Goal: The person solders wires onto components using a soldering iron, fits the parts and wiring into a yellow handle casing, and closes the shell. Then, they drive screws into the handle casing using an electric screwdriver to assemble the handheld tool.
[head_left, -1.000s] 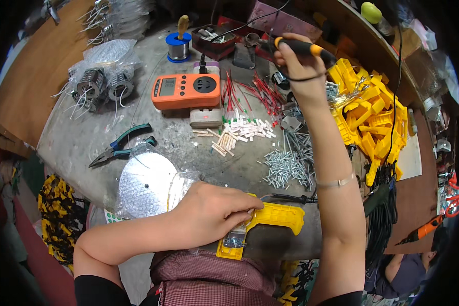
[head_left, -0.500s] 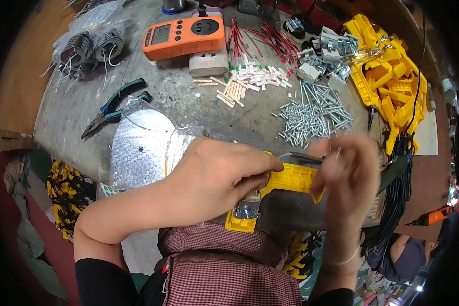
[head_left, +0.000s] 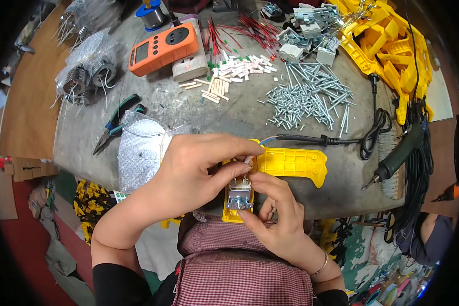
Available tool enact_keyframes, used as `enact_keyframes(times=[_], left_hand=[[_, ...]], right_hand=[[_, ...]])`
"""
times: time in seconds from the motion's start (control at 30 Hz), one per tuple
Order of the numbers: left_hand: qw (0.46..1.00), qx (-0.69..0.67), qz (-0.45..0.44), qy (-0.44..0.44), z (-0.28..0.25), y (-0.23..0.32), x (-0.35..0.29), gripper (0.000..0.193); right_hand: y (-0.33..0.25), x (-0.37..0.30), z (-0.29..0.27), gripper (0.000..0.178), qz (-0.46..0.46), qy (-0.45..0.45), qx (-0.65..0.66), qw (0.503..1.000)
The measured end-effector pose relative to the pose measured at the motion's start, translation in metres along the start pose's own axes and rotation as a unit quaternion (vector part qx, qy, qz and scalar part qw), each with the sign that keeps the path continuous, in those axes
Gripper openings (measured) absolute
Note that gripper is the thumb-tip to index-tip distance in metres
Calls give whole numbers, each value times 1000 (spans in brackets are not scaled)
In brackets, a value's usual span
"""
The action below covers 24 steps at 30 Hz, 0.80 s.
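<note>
A yellow plastic handle shell (head_left: 296,164) lies on the near table edge, its ribbed inside facing up. In its near end sits a metal-bodied switch unit (head_left: 239,195) with a round shaft. My left hand (head_left: 196,166) reaches over from the left, thumb and forefinger pinching a small white piece (head_left: 248,159) just above the unit. My right hand (head_left: 278,211) grips the unit from the right, thumb at its near end and forefinger by its terminals. A black power cord (head_left: 303,138) runs into the shell, its blue wire showing. The fingers partly cover the terminals.
Pliers (head_left: 115,122) and bubble wrap (head_left: 140,148) lie left. Behind are an orange meter (head_left: 163,48), white sleeves (head_left: 239,69), screws (head_left: 301,99), switch units (head_left: 311,30) and yellow shells (head_left: 387,46). A dark-handled screwdriver (head_left: 398,155) is at right.
My right hand, blurred and raised at the right before, has come down to the switch unit. My left hand has shifted slightly and now pinches the white piece. The cord and screwdriver are now uncovered.
</note>
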State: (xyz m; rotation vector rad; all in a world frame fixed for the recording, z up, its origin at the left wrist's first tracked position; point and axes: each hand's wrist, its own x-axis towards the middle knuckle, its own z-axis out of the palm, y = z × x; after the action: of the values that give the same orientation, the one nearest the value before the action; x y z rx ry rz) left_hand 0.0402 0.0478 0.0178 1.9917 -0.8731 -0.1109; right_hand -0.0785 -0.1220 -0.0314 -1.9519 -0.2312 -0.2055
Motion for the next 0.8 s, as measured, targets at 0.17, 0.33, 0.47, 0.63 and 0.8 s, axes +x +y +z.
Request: enact_keyframes(times=[0.17, 0.33, 0.47, 0.63, 0.8], left_hand=[[1000, 5, -16, -12, -1, 4, 1, 29], [1000, 4, -17, -22, -2, 4, 1, 30], [999, 7, -15, -31, -3, 4, 2, 30], [995, 8, -25, -94, -14, 1, 14, 24], [984, -34, -56, -167, -21, 7, 28, 17]], right_hand=[[-1, -1, 1, 51, -3, 5, -20, 1000], [-2, -1, 0, 47, -5, 5, -25, 1000], [-2, 0, 1, 46, 2, 5, -9, 1000], [-2, 0, 1, 47, 2, 8, -3, 1000], [-1, 1, 0, 47, 3, 5, 0, 1000]])
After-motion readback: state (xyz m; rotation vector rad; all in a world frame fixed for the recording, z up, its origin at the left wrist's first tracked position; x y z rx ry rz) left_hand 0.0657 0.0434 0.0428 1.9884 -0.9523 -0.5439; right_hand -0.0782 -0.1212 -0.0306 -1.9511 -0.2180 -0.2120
